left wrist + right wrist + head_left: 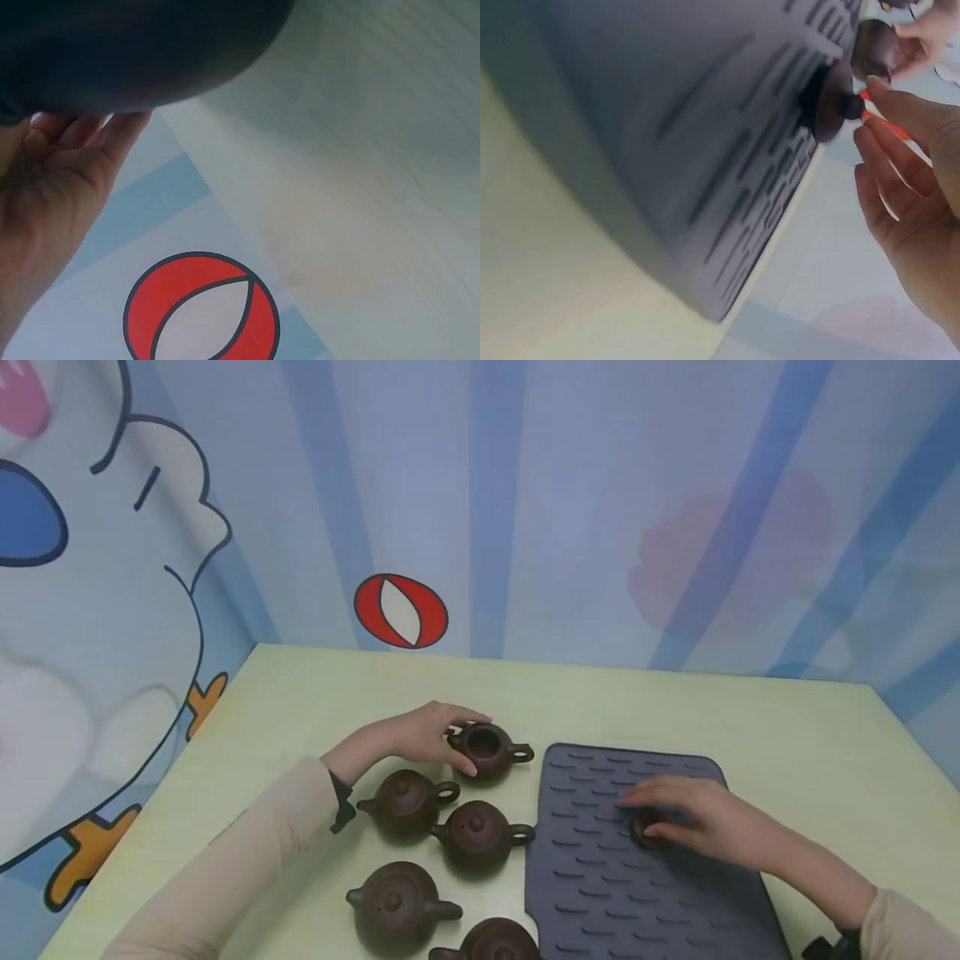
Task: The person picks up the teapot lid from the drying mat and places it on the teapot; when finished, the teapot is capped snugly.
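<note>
My left hand [429, 733] holds a dark brown teapot [504, 762] without its lid, thumb on the near side and fingers at the spout side. Its round opening faces up. In the left wrist view the teapot's dark body [142, 52] fills the top, with the left hand [60, 180] beneath it. On the grey mat, a round brown lid [831, 101] lies with its knob toward my right hand [922, 172]. The right hand's thumb and fingertips are spread around the knob, with small gaps showing. From the head view, the right hand [697, 818] partly hides the lid [643, 828].
Several lidded brown teapots stand left of the mat: one [405, 806] by the left wrist, one [478, 837] touching or near the mat's edge, one [396, 906] nearer, another [495, 943] cut off below. The ridged grey mat [577, 877] lies on the pale table [817, 760].
</note>
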`<state>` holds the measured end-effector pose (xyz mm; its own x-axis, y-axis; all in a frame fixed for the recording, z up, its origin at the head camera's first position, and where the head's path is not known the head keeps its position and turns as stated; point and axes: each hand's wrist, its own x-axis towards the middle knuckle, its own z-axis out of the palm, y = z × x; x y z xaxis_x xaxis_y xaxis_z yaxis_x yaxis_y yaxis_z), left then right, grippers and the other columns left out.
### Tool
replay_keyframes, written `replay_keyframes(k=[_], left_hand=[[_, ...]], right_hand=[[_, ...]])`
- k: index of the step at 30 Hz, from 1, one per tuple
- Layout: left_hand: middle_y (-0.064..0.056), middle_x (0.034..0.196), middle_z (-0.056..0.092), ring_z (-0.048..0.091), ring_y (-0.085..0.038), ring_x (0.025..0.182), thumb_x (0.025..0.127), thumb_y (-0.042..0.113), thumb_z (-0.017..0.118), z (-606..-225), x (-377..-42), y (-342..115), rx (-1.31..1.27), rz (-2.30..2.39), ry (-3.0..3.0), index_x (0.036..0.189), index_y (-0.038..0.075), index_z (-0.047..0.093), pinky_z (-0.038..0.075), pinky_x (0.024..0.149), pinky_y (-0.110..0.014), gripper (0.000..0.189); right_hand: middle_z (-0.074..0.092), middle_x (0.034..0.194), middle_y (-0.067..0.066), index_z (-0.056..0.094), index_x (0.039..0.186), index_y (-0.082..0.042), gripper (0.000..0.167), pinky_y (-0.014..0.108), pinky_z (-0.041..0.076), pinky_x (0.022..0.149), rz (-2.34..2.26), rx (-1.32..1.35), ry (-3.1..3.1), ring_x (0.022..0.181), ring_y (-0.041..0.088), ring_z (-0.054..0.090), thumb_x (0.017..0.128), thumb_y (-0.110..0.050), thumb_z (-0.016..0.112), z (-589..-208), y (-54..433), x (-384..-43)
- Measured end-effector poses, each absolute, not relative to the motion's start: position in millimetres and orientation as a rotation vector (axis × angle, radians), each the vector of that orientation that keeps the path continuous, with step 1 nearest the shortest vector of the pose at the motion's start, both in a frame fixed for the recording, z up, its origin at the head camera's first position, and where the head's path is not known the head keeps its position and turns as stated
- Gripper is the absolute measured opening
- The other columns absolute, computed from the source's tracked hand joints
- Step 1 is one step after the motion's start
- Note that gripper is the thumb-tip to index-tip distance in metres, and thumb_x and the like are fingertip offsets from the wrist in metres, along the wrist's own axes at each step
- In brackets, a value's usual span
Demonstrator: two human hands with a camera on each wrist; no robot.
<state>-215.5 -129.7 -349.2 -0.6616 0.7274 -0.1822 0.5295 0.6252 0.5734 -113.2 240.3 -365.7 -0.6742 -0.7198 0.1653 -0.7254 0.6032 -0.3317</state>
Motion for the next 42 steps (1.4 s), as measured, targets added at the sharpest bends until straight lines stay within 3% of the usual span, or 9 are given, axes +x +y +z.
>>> replay_keyframes(k=[10,20,30,42], left_hand=[[-0.008,0.133,0.053,0.050,-0.028,0.122,0.075,0.026,0.079,-350,-218,-128,0.988,0.706,2.477,0.138,0.008,0.047,0.043,0.100,-0.038,0.072],[-0.008,0.131,0.056,0.051,-0.030,0.121,0.073,0.027,0.081,-347,-219,-125,0.984,0.655,2.493,0.136,0.007,0.049,0.043,0.099,-0.039,0.074],[-0.008,0.131,0.056,0.050,-0.029,0.122,0.072,0.026,0.081,-347,-219,-125,0.926,0.628,2.514,0.137,0.009,0.048,0.043,0.100,-0.039,0.074],[-0.009,0.133,0.054,0.047,-0.024,0.125,0.071,0.028,0.081,-343,-222,-118,0.925,0.530,2.554,0.135,0.008,0.050,0.041,0.101,-0.037,0.074]], right_hand=[[0.069,0.102,0.000,0.072,0.099,-0.020,0.026,0.030,0.055,0.071,0.509,1.267,-2.785,0.092,0.020,0.065,0.075,-0.014,0.077,-365,251,-115],[0.069,0.099,-0.004,0.071,0.100,-0.021,0.025,0.029,0.055,0.070,0.545,1.301,-2.735,0.089,0.015,0.065,0.078,-0.010,0.073,-373,250,-118],[0.069,0.098,-0.005,0.071,0.100,-0.019,0.034,0.022,0.053,0.070,0.565,1.352,-2.546,0.086,0.011,0.065,0.071,-0.003,0.077,-364,238,-128],[0.069,0.103,0.000,0.070,0.105,-0.014,0.032,0.028,0.054,0.070,0.699,1.333,-2.522,0.086,0.010,0.065,0.076,0.001,0.072,-347,195,-170]])
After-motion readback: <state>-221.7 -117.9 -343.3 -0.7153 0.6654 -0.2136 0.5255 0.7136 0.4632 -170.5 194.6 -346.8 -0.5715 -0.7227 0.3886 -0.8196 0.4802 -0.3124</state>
